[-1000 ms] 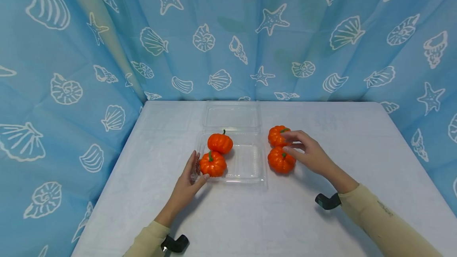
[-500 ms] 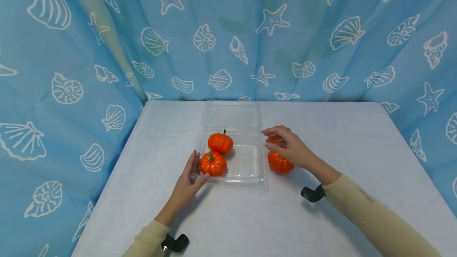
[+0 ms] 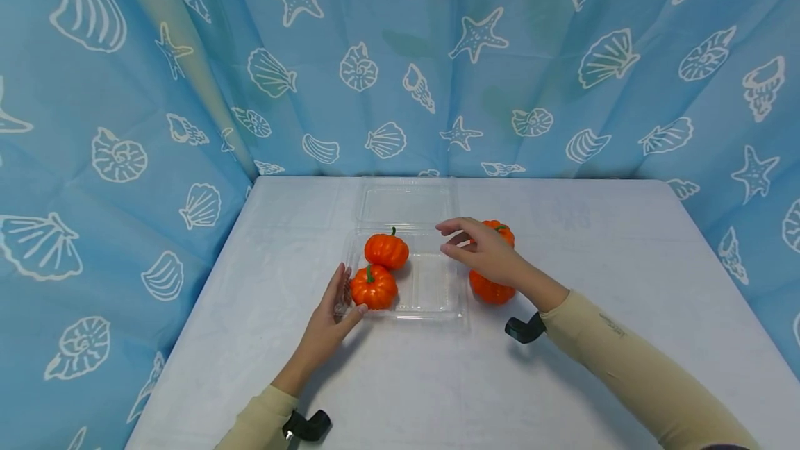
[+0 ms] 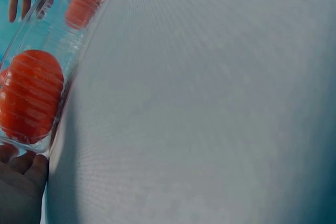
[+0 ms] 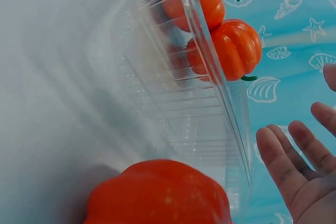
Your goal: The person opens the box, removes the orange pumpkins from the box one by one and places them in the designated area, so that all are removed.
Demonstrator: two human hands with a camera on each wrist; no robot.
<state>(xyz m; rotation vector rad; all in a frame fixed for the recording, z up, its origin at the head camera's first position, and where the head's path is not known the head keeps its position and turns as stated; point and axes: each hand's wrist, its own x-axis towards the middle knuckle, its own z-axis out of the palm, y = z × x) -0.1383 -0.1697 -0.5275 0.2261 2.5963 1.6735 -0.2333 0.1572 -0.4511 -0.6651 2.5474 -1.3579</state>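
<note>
A clear plastic clamshell box (image 3: 431,283) lies on the table with its lid (image 3: 406,203) laid back. Two small orange pumpkins with green stems sit in its left half, a front one (image 3: 373,287) and a rear one (image 3: 386,251). My left hand (image 3: 328,318) rests against the box's front left corner, fingers along the side and thumb at the front edge. Over the box's right edge hovers my right hand (image 3: 484,252), its fingers apart and holding nothing. Beneath and behind it are two more pumpkins, a far one (image 3: 503,231) and a near one (image 3: 492,288), both partly hidden.
A white cloth (image 3: 562,228) covers the table. Blue curtains (image 3: 400,54) with shell prints hang behind it and at the sides. Each wrist wears a black camera, the right one (image 3: 525,329) hanging just above the cloth.
My right hand has moved left from above the two outside pumpkins to the box's right edge, carrying nothing. The left hand, the box and the pumpkins have stayed in place.
</note>
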